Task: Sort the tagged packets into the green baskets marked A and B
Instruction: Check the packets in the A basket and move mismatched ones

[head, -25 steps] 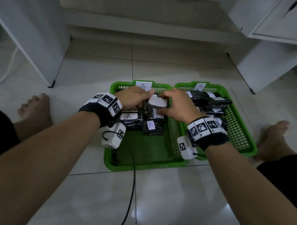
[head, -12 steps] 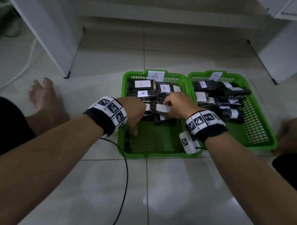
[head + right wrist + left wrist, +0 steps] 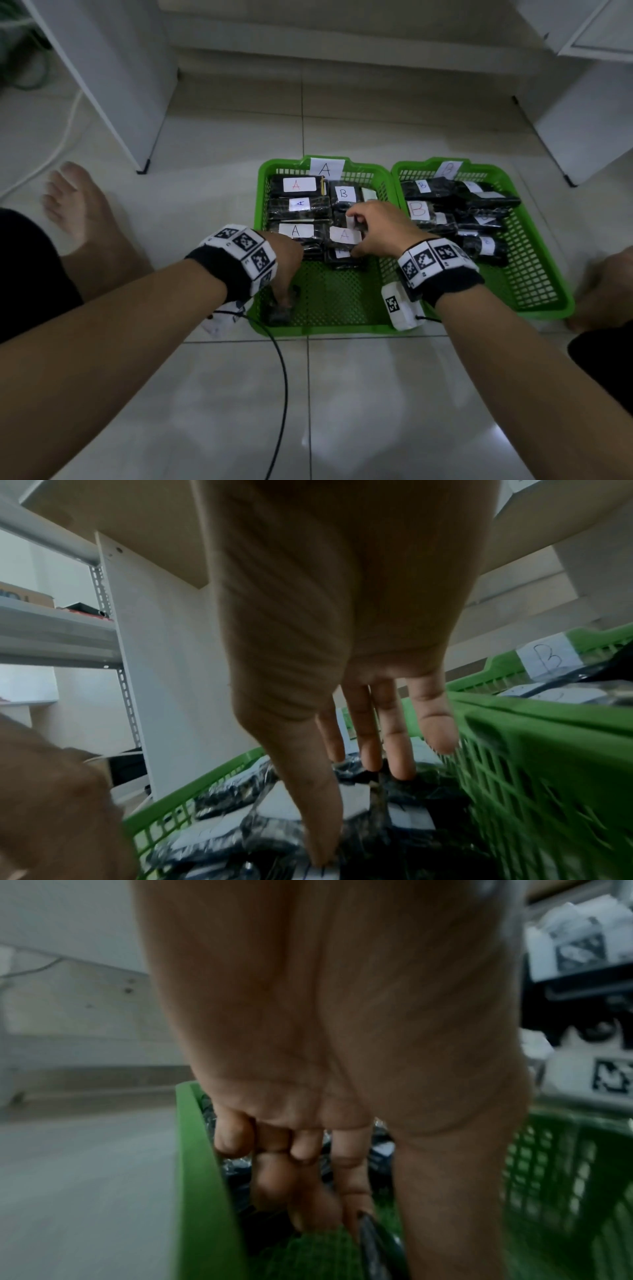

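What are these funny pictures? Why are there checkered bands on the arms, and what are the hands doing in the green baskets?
A person sits on a tiled floor, sorting. One camera on the head gives the big picture; a small camera on each wrist gives the two close-ups along the fingers. The checkered bands are straps with markers on the wrists.

Two green baskets stand side by side: basket A and basket B. Both hold black packets with paper tags reading A or B. One B-tagged packet lies in basket A, so it looks misplaced.

The right hand holds a packet tagged A. The left hand reaches into basket A's near corner and pinches a small dark thing, too blurry to name.
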The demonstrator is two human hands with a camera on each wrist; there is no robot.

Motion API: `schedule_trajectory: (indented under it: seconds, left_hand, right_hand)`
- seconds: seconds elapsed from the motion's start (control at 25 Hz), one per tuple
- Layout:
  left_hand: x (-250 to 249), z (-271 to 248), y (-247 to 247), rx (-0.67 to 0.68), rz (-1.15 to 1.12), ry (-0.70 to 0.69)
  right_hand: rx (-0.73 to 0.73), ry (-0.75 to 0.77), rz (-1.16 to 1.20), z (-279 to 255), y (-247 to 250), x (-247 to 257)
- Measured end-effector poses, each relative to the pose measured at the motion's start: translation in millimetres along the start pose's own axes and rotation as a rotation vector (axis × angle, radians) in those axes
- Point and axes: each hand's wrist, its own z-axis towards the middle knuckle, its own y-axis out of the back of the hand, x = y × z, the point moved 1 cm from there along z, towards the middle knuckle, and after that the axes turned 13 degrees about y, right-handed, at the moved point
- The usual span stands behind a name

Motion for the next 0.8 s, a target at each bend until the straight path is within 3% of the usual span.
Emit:
schedule_trajectory:
  seconds: [0.16,0.28,0.4,0.64,0.8]
  left_hand:
    - [18.7,0.3,18.1,0.049,-0.440,-0.079]
    - [34.2,2.6,35.9,-0.112,-0.984,-0.108]
    - [32.4,10.5,44.7,-0.222,-1.365,-0.103]
    - [19.8,25.4,45.6,-0.293,-1.586,-0.118]
    - [21.5,30.8,44.3,-0.605,-1.437,-0.162]
  right_hand:
    - [-0.016,-0.015,0.081,-3.4,16.2,-12.7]
    - [-0.113,0.047,0.187,-1.3,17.1,-15.6]
    - [-0.252,0.075,0.558,3.0,18.2,-7.6]
    - [-0.361,0.054,0.856,6.9,20.6,-3.7]
    - [-0.395,0.045,1.022,8.7,18.4,-13.8]
